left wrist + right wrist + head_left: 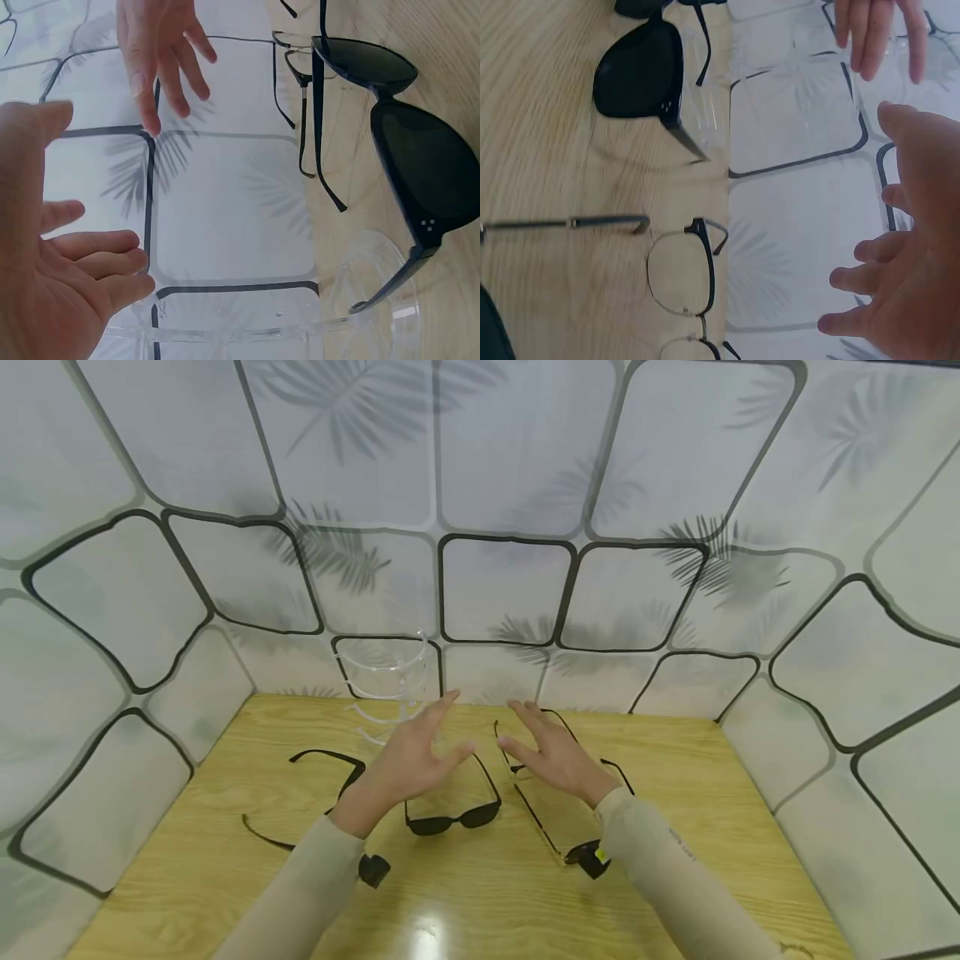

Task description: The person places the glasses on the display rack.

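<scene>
My left hand [408, 764] is raised over the table with fingers extended and thumb apart, holding nothing. Just below and right of it, black sunglasses [480, 815] lie with their temples unfolded. My right hand [555, 756], likewise spread and holding nothing, hovers over thin-rimmed clear-lens glasses [711, 270]. Its wrist and sleeve overlap another pair of dark glasses [588, 858], which has a small yellow-green mark on a lens. Behind my left hand stands a transparent tiered display rack [386, 668]. The palms roughly face each other, with a gap between them.
Dark eyewear [373, 870] lies at the left, partly hidden by my left forearm, with dark temples [322, 752] showing beyond it. The wood-grain table [465, 902] meets a patterned cloth wall [495, 589] at the back and both sides.
</scene>
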Demonstrator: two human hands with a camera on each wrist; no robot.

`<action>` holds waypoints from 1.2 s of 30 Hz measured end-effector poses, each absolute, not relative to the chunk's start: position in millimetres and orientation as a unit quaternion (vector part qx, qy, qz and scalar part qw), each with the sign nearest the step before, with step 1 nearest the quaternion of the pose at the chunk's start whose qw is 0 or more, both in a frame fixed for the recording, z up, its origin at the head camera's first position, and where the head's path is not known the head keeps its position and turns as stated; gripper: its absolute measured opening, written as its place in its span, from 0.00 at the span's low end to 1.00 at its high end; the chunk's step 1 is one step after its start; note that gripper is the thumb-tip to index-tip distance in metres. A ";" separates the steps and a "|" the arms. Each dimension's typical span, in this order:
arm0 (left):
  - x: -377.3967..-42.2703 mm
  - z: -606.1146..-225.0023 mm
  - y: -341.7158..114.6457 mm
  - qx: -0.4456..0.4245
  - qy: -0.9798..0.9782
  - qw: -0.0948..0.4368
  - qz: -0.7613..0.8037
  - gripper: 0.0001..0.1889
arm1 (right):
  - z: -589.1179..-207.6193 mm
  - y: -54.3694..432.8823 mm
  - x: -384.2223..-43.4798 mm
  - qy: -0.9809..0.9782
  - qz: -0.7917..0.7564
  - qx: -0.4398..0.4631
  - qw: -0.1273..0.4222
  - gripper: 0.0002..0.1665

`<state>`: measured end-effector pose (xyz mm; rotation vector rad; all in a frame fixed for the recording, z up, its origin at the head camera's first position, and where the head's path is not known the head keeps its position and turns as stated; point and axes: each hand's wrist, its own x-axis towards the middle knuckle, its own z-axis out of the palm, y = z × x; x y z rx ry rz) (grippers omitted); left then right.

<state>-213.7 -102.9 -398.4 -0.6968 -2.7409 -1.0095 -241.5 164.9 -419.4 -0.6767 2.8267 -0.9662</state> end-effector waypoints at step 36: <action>-183.8 -450.9 -156.7 -0.038 -0.835 -0.003 -0.548 0.16 | -447.2 148.0 -234.1 0.835 -0.512 -0.162 0.123 0.25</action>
